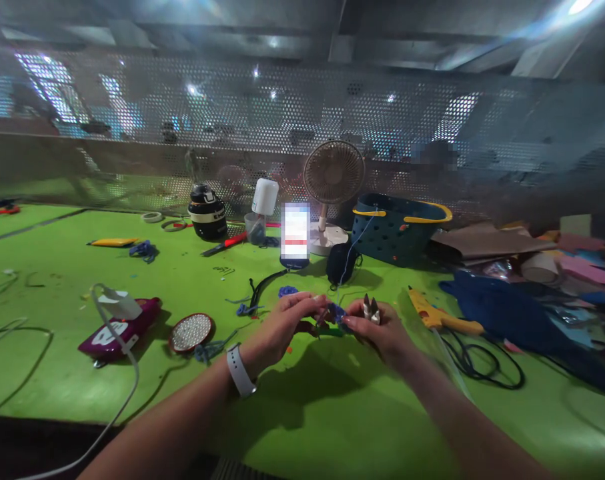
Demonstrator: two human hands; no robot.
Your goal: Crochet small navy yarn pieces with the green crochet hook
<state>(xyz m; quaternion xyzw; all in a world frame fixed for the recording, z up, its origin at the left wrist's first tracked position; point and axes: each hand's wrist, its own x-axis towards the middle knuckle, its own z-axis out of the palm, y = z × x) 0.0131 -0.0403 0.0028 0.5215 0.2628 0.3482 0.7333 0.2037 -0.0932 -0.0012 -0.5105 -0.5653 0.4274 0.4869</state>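
Observation:
Both hands meet above the green table around a small blue-purple piece of yarn work (338, 313). My left hand (299, 317), with a white band at its wrist, pinches the piece's left side. My right hand (382, 330) grips its right side between thumb and fingers. Two dark pointed tips with white wrapping (371, 310) stick up from the right hand; what tool they belong to, I cannot tell. Below the fingers shows a green strip (331, 331), partly hidden. A pale blue yarn strand (351, 250) runs from the basket down toward the hands. Another blue yarn piece (288, 292) lies just beyond my left hand.
Behind stand a lit phone (295, 233), a fan (334, 172), a dark basket (397, 230) and a black jug (207, 213). A yellow glue gun (439, 317) with its cable lies right. On the left are a purple power strip (119, 333) and a round studded disc (191, 333).

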